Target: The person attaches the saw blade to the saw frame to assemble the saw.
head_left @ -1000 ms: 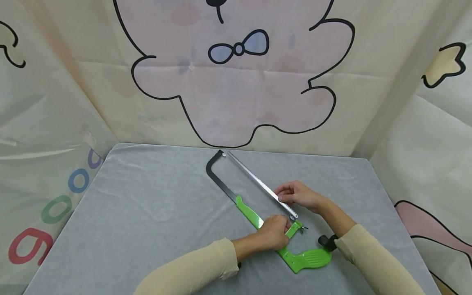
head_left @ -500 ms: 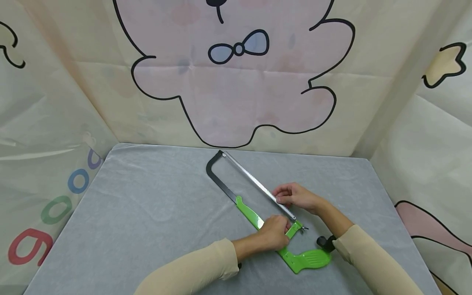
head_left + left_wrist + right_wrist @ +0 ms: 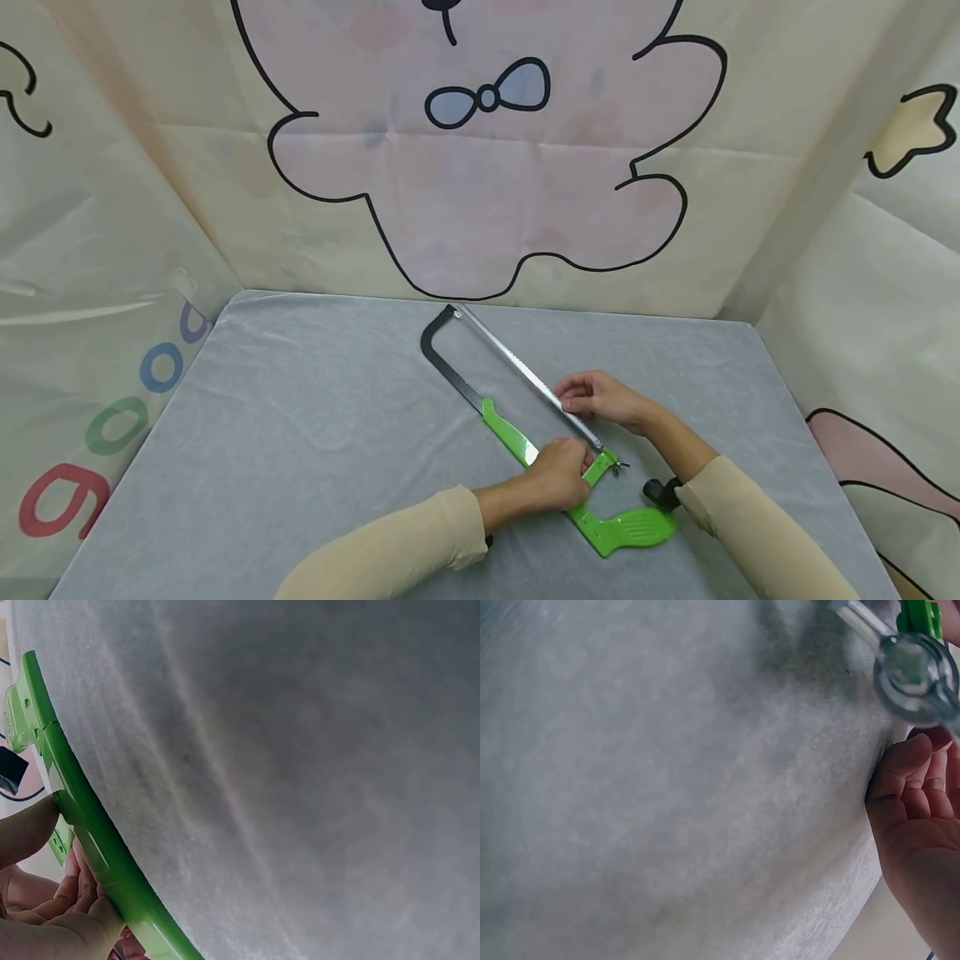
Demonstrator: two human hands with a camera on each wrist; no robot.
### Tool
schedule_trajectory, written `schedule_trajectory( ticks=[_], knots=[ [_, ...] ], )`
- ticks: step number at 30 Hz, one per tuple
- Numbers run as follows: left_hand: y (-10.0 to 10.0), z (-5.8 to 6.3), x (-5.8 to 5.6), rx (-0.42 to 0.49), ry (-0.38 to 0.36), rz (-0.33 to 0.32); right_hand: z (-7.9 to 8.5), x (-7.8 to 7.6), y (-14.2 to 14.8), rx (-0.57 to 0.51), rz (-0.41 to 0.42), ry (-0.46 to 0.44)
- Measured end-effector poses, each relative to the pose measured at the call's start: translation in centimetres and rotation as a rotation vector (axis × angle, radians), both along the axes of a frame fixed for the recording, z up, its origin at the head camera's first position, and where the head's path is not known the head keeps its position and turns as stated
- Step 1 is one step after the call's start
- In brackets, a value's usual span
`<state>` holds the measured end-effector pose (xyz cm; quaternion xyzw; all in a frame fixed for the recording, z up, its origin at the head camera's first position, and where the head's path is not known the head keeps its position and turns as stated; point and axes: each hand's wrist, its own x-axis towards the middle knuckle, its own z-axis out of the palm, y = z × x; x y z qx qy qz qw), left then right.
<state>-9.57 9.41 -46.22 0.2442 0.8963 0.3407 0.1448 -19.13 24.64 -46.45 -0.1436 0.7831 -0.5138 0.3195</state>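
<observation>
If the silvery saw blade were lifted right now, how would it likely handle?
The silvery saw blade probably feels stiff: it looks straight though the right hand holds it toward one end. Being a narrow strip, it is likely light. Its shiny surface might be slippery.

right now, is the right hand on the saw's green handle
No, the right hand holds the silver blade, apart from the green handle.

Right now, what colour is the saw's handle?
The handle is bright green, clearest in the head view.
</observation>
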Motion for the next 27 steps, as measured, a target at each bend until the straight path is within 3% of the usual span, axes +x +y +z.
schedule_trajectory(
  ticks=[20, 27],
  knots=[
    [-0.09, 0.13, 0.01, -0.033, 0.066, -0.006, -0.17, -0.49, -0.41, -0.002, 0.019, -0.02],
    [-0.11, 0.23, 0.17, -0.041, 0.056, -0.001, -0.21, -0.43, -0.41, -0.006, 0.026, -0.027]
  ],
)
